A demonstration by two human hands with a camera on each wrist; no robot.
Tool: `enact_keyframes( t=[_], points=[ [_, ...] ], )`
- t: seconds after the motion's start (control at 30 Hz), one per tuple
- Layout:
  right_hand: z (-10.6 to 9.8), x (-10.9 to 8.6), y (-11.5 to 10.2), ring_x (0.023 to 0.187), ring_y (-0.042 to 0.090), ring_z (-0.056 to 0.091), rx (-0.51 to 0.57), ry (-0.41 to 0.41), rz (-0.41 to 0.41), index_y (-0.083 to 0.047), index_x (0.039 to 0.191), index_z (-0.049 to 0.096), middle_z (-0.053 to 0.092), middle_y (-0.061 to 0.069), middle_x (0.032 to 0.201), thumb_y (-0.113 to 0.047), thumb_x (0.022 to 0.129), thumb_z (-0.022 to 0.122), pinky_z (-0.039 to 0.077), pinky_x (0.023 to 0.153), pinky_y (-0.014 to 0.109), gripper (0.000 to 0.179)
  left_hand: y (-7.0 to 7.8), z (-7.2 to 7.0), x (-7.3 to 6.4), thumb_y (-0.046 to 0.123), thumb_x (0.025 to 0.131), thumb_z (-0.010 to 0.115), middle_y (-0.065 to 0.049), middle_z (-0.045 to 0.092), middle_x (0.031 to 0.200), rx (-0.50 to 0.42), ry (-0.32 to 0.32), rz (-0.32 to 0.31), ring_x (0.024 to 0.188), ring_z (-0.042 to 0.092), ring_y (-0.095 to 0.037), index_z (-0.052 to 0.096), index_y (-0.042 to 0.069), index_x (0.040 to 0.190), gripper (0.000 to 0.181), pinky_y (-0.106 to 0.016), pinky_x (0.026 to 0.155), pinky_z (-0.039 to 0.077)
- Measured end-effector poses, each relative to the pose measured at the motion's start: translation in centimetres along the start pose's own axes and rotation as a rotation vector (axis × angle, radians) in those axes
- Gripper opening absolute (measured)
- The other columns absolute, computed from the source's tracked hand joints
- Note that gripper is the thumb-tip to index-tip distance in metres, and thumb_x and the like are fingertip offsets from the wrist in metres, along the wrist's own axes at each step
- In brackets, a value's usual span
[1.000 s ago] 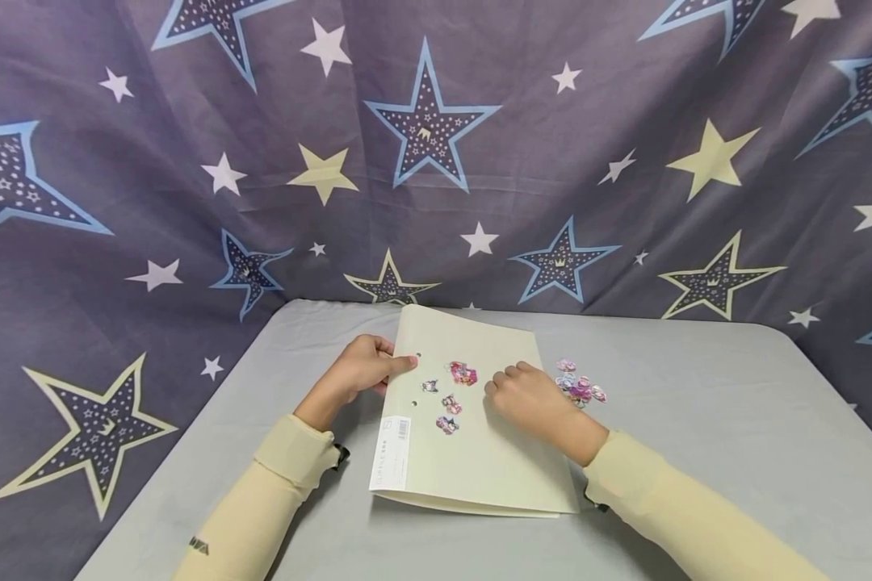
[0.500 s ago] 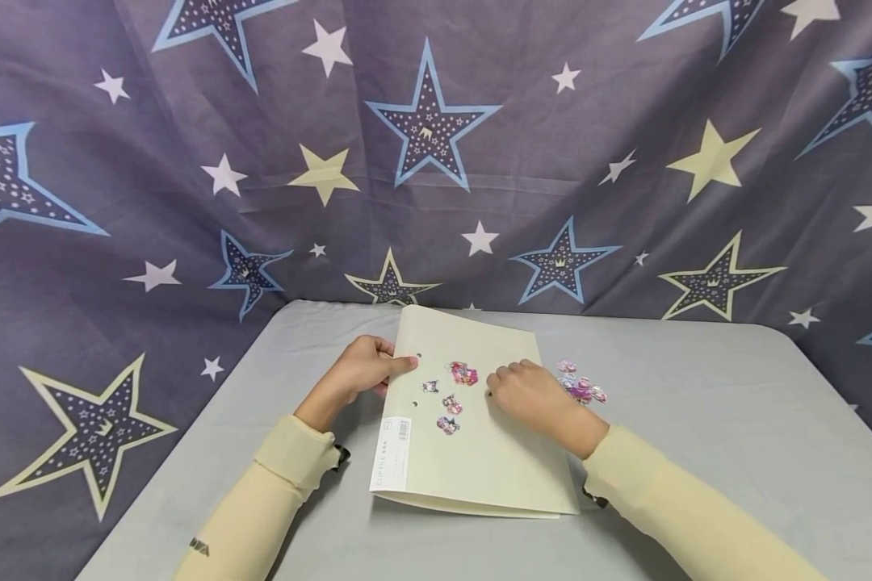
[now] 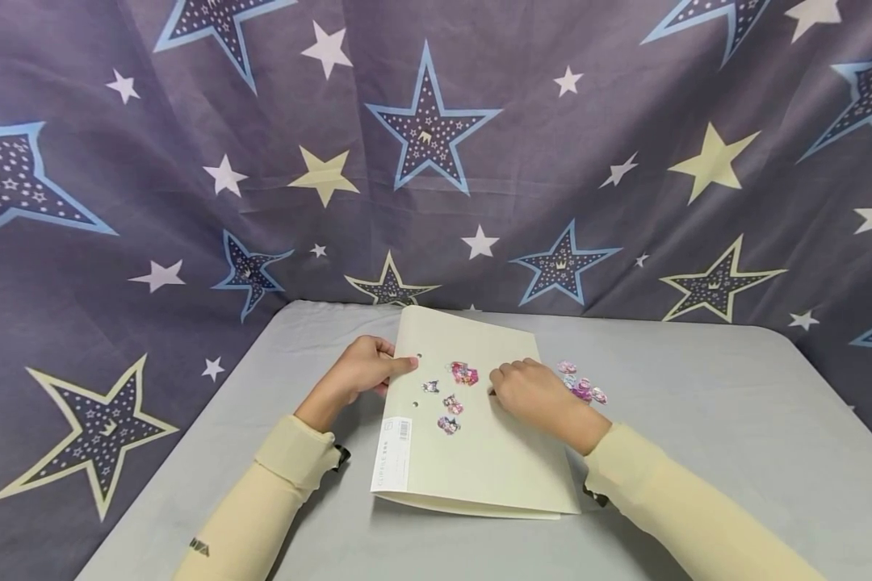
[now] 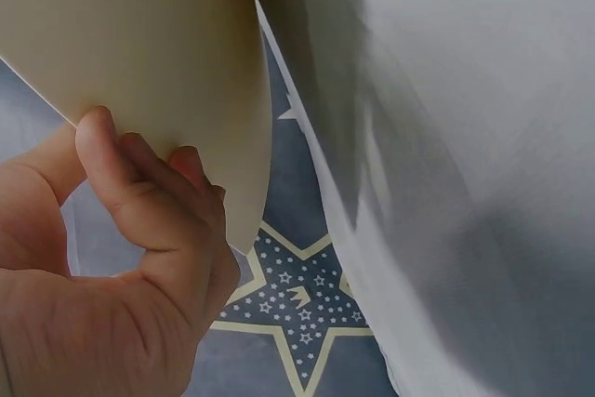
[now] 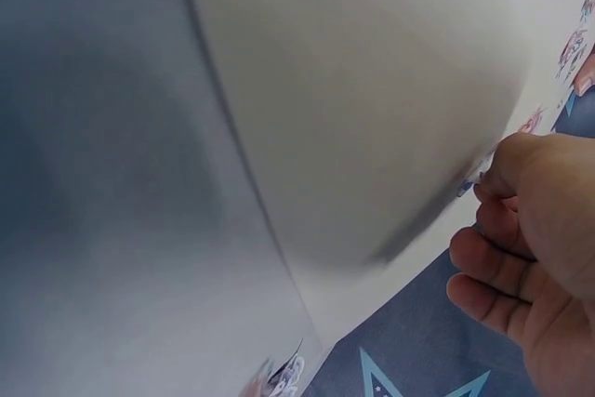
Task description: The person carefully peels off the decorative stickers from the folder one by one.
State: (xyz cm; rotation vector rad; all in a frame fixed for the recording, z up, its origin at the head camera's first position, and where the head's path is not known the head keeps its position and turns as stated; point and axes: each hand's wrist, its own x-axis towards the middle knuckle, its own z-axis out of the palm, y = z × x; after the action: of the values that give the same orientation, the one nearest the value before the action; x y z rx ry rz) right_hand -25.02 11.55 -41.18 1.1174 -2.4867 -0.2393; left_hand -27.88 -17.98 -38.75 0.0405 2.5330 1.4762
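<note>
A cream file folder [image 3: 509, 468] lies at a slant on the grey table, its long left edge raised. My left hand [image 3: 359, 367] grips that edge, thumb on the cover and fingers behind it, as the left wrist view also shows. Several colourful cartoon stickers sit on the cover, among them a pink one [image 3: 464, 374] and a small one [image 3: 449, 425]. My right hand [image 3: 538, 395] is over the right half of the cover, pinching a small bluish sticker [image 5: 469, 183] against or just above it; contact is unclear, and fingers hide most of it.
A loose pile of stickers [image 3: 583, 389] lies on the table right of the folder, partly behind my right hand. A white label [image 3: 391, 454] is on the folder's lower left corner. Behind the grey table [image 3: 734, 436] hangs a star-patterned curtain [image 3: 472, 97].
The right hand has shifted very slightly to the right, and a dark bit of the sticker shows at its fingertips. The left hand and the folder hold nearly still.
</note>
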Motion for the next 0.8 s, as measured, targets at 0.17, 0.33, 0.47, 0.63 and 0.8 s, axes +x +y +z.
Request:
enact_keyframes(
  t=[0.17,0.33,0.47,0.63,0.8],
  points=[
    [0.24,0.03,0.14,0.073,0.023,0.063,-0.001,0.0,0.006,-0.002,0.089,0.062,0.063,0.007,0.078,-0.006,0.094,0.069,0.053,0.066,0.037,0.009,-0.01,0.05,0.02,0.026,0.093,0.078,-0.011,0.073,0.08,0.002,0.006,0.004,0.061,0.069,-0.018,0.064,-0.003,0.105,0.035,-0.033,0.055,0.059],
    [0.3,0.05,0.24,0.073,0.023,0.064,0.01,-0.001,0.019,-0.001,0.089,0.062,0.063,0.008,0.078,-0.008,0.094,0.07,0.054,0.067,0.038,0.011,0.01,0.06,0.03,0.025,0.092,0.079,-0.011,0.073,0.081,0.005,0.006,0.0,0.062,0.068,-0.018,0.063,-0.004,0.107,0.036,-0.032,0.055,0.058],
    [0.3,0.06,0.31,0.073,0.023,0.064,0.026,0.005,0.031,-0.001,0.088,0.062,0.062,0.007,0.077,-0.008,0.094,0.07,0.055,0.066,0.038,0.013,0.05,0.04,0.07,0.025,0.092,0.079,-0.011,0.072,0.081,0.005,0.002,-0.002,0.061,0.068,-0.018,0.063,-0.004,0.106,0.035,-0.034,0.056,0.059],
    [0.26,0.07,0.4,0.072,0.024,0.063,0.043,0.012,0.044,0.0,0.089,0.062,0.063,0.008,0.077,-0.006,0.094,0.068,0.055,0.067,0.039,0.01,0.05,0.03,0.12,0.025,0.091,0.08,-0.011,0.072,0.08,0.004,-0.002,-0.004,0.061,0.068,-0.018,0.063,-0.003,0.104,0.035,-0.033,0.055,0.058],
    [0.3,-0.09,0.65,0.072,0.026,0.064,0.054,0.023,0.055,0.002,0.09,0.063,0.064,0.01,0.079,-0.005,0.095,0.069,0.056,0.068,0.04,0.01,0.06,0.08,0.16,0.024,0.091,0.079,-0.011,0.073,0.079,0.009,0.001,-0.003,0.061,0.069,-0.018,0.064,-0.003,0.104,0.034,-0.03,0.053,0.057]
  ],
)
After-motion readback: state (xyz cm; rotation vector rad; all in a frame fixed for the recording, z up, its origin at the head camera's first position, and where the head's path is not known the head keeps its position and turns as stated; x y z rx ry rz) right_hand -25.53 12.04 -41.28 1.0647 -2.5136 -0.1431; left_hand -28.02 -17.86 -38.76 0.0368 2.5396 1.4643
